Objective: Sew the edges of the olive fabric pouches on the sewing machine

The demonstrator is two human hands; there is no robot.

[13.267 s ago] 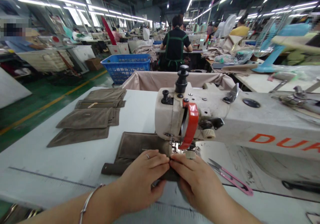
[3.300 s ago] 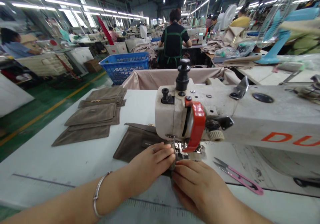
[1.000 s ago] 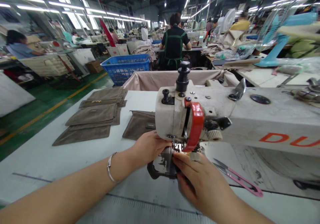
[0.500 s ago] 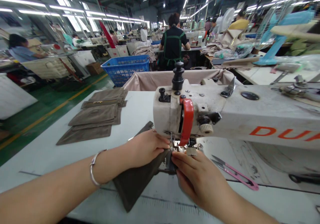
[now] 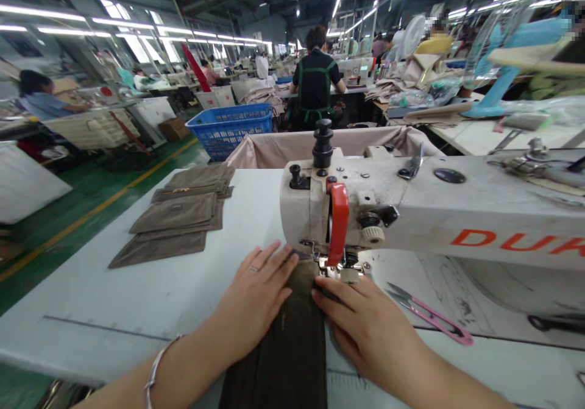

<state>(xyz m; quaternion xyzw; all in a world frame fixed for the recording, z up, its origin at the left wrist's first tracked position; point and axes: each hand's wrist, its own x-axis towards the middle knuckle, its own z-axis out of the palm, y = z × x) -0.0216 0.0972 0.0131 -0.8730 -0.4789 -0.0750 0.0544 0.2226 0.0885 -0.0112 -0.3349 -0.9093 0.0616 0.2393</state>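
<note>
A dark brown fabric piece (image 5: 292,351) runs lengthwise from the table's near edge up to the needle area of a sewing machine (image 5: 425,202). Its far end lies at the presser foot (image 5: 323,269), partly hidden by the machine head. My left hand (image 5: 256,299), wearing a ring and a bracelet, rests with fingers stretched and spread on the fabric's left side. Close to the foot, my right hand (image 5: 361,317) has its fingertips together at the fabric's right edge. What lies beneath those fingertips is hidden.
Several brown fabric pieces (image 5: 178,214), one with a zipper, lie overlapped on the table's left. Pink-handled thread snips (image 5: 434,319) lie right of my right hand. Behind the machine are a cloth-lined bin (image 5: 269,148), a blue basket (image 5: 231,128) and a seated co-worker (image 5: 316,83).
The fabric has swung from a slant to nearly straight toward me, showing more of its length. My left hand has shifted left from the needle and spread flat. My right hand stays nearly in place.
</note>
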